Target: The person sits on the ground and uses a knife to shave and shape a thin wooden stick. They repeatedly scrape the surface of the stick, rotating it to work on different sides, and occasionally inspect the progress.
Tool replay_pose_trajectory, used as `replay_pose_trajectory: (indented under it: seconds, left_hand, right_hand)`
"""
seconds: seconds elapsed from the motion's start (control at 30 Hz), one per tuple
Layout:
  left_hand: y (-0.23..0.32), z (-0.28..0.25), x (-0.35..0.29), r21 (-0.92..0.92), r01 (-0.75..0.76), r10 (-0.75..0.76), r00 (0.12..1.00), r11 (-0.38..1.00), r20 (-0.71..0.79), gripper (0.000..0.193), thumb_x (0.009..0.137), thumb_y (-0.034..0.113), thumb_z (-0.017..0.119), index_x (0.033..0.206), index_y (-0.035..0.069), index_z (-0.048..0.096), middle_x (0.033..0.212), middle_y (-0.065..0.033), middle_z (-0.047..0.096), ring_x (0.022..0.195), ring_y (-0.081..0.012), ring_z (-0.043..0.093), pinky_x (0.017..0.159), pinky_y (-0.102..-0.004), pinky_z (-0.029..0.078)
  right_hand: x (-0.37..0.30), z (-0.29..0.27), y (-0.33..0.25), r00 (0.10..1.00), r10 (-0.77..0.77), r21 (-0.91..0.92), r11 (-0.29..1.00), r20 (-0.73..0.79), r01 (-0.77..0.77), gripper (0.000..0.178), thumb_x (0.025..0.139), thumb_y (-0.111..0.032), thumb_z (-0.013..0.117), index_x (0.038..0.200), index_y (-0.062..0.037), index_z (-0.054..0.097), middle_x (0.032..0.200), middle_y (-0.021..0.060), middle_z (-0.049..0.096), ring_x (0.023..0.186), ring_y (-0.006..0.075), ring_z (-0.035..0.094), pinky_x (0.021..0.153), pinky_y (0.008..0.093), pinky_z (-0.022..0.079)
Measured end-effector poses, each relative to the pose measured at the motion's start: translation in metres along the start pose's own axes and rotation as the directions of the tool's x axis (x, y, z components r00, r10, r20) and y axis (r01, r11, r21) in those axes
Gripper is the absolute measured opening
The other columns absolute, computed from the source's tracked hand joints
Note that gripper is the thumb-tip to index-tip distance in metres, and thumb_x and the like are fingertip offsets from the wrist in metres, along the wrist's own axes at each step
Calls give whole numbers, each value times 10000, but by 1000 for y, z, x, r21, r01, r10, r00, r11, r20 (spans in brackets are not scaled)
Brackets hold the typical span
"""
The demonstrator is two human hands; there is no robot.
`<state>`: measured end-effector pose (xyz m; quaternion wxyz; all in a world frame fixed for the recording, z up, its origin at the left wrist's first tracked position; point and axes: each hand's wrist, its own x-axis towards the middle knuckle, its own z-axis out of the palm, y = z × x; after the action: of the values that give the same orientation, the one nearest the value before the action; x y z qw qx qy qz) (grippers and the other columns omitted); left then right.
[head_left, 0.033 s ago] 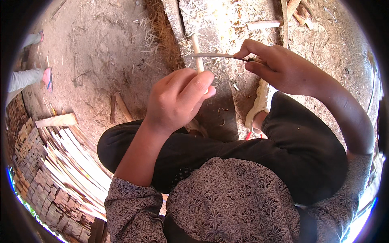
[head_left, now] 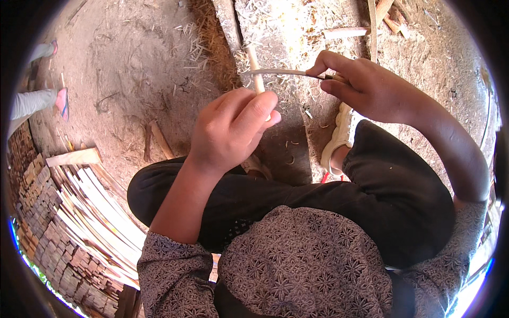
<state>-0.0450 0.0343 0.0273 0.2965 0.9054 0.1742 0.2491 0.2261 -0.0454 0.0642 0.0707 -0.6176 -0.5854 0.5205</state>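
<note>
My left hand is closed round the near end of a pale wooden stick, which points away from me. In my right hand is the handle of a knife with a long, thin, slightly curved blade. The blade reaches leftward and lies across the stick just beyond my left fingers. Below both hands runs a dark wooden plank strewn with shavings. My left fingers hide the stick's near end in part.
Curled wood shavings cover the ground ahead. At the far right lie wood offcuts and a thin strip. Long pale slats and stacked wood blocks are at the left. Another person's sandalled foot shows at the far left.
The stick's far end has shifted slightly to the left, and my left hand has moved a little with it. My right hand and the knife look almost unmoved.
</note>
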Motion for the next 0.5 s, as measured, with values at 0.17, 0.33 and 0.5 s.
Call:
replay_pose_trajectory:
  seconds: [0.17,0.33,0.5]
  left_hand:
    - [-2,0,-9,-102,146,-158,979,984,-125,189,903,73,740,1077,68,668,852,-102,685,723,-289,700,630,-368,566]
    - [-6,2,-11,-114,110,-127,980,987,-155,204,894,70,755,1081,59,673,851,-108,703,754,-287,722,644,-360,576]
    - [-6,3,-6,7,4,-4,993,1000,-121,240,874,118,798,1075,60,680,843,-102,709,731,-268,726,620,-363,587]
  right_hand:
    - [6,2,-8,1000,-21,-64,998,-23,19,285,1100,-256,511,1325,-83,536,689,115,524,670,214,574,693,407,440]
    - [12,-2,-21,999,30,-83,996,14,-29,284,1099,-281,508,1313,-97,538,681,126,550,674,235,611,697,428,457]
    - [8,-2,-28,996,86,-68,994,16,-85,265,1093,-310,505,1271,-120,554,671,147,607,663,278,659,701,455,483]
